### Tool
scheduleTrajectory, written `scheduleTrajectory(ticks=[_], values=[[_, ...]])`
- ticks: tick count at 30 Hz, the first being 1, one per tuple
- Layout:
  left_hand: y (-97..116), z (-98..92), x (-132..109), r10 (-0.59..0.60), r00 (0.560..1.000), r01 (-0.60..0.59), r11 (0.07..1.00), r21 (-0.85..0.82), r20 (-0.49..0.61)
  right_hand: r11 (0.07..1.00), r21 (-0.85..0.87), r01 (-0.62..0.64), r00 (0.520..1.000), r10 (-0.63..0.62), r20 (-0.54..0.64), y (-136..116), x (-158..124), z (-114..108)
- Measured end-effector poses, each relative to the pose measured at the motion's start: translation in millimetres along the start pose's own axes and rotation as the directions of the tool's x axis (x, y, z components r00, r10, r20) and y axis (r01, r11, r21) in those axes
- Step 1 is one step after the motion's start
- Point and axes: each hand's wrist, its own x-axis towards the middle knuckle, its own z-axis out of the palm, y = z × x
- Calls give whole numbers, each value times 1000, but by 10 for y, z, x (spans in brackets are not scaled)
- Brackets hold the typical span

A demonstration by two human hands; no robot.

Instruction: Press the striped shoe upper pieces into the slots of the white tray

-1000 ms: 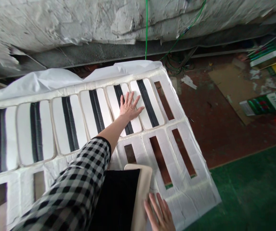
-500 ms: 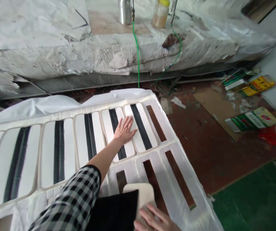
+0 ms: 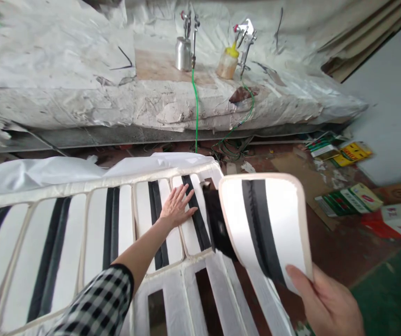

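My left hand [image 3: 178, 205] lies flat, fingers spread, across two white pads with a black centre strip, pressing on the end white pad [image 3: 183, 239] of the row. These pads sit side by side on a white fabric-covered frame [image 3: 186, 284] with slotted openings. At the right, my right hand [image 3: 329, 298] grips the lower corner of another rounded white pad [image 3: 287, 210], thumb on its front. That pad is raised and tilted, its black strip facing me. A piece of black material [image 3: 217, 219] shows at its left edge; whether it is attached I cannot tell.
Behind the frame is a ledge [image 3: 123, 109] wrapped in crumpled sheeting. On it stand a metal-cup spray gun [image 3: 183, 55] and a yellow-lidded one [image 3: 227, 65], with a green hose [image 3: 197, 112] hanging down. Green cartons [image 3: 350, 199] and a red-and-white box [image 3: 396, 219] lie on the floor at right.
My right hand has raised the pad from low over the frame, up and to the right, turning its striped face into view. My left hand stays on the pads. The view has tipped upward.
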Motion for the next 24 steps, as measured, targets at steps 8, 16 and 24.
scheduleTrajectory(ticks=[8, 16, 24], values=[[30, 103, 138, -71, 997, 71, 998, 2, 7, 991, 3, -136, 954, 132, -271, 292, 626, 571], [38, 99, 133, -61, 998, 61, 998, 12, -12, 980, -191, -54, 881, -43, -471, 252, 569, 605], [58, 86, 136, -61, 998, 61, 998, 9, -13, 987, 21, -158, 976, 160, -149, 360, 557, 1010]])
